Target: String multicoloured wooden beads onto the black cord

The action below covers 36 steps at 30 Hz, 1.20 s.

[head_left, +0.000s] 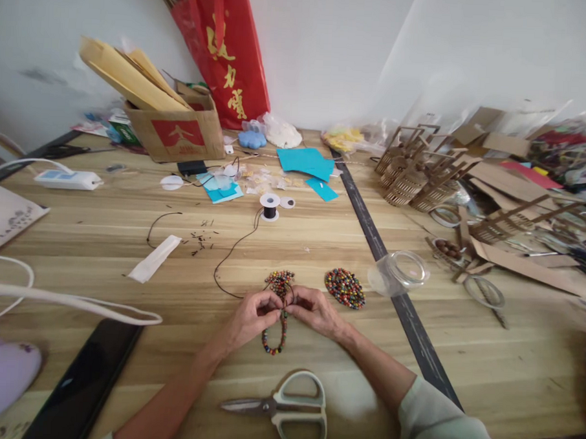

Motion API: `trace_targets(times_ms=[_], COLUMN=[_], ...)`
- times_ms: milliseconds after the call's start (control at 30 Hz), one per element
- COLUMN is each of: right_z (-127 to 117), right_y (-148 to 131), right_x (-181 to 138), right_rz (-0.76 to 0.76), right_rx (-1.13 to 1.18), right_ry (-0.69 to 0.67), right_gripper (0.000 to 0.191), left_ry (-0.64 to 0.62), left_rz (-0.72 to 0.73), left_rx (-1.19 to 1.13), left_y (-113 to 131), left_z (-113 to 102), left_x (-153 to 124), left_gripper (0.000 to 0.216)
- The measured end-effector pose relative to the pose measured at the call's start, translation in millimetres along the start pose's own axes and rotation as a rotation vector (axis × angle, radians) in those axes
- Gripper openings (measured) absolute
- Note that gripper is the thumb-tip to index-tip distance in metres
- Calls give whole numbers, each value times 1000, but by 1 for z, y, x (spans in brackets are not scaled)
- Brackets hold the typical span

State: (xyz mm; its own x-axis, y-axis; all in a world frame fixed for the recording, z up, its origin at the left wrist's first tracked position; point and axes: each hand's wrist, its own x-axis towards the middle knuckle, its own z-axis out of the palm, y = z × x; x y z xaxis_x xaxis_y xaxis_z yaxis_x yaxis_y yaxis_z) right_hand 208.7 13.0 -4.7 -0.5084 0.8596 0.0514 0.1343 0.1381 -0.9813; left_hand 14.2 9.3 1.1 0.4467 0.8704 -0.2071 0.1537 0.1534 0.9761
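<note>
My left hand (250,316) and my right hand (317,310) meet over the wooden table (127,238), both pinched on a strand of small multicoloured beads (274,340) that loops down between them. A thin black cord (233,248) runs from my fingers up to a small spool (270,206). Just above my hands lies a little heap of beads (279,280), and a second oval heap of beads (345,288) lies to the right of my right hand.
White-handled scissors (285,408) lie near the table's front edge. A clear round lid (398,272) sits right of the beads. A black phone (84,385), white cables (66,300), a cardboard box (178,130), turquoise paper (308,162) and wooden cut-out pieces (421,173) surround the work.
</note>
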Motion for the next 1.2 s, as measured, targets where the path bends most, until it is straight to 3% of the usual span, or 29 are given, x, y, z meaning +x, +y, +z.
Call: trace_targets(times_ms=[533,1000,1200], right_z=[1,-2,-1], right_y=[0,-4,-1], right_x=[1,1,1], right_rz=[5,-5,36], right_rx=[34,-71,-11], right_ry=[-14,-16,-23], right_gripper=[38,29,27], left_ry=[-30,0,-5], left_rz=[28,12,16], left_rx=[83,32,29], left_y=[1,2,2], left_z=[-1,0,0], left_x=[-1,1,2], left_gripper=[15,15,14])
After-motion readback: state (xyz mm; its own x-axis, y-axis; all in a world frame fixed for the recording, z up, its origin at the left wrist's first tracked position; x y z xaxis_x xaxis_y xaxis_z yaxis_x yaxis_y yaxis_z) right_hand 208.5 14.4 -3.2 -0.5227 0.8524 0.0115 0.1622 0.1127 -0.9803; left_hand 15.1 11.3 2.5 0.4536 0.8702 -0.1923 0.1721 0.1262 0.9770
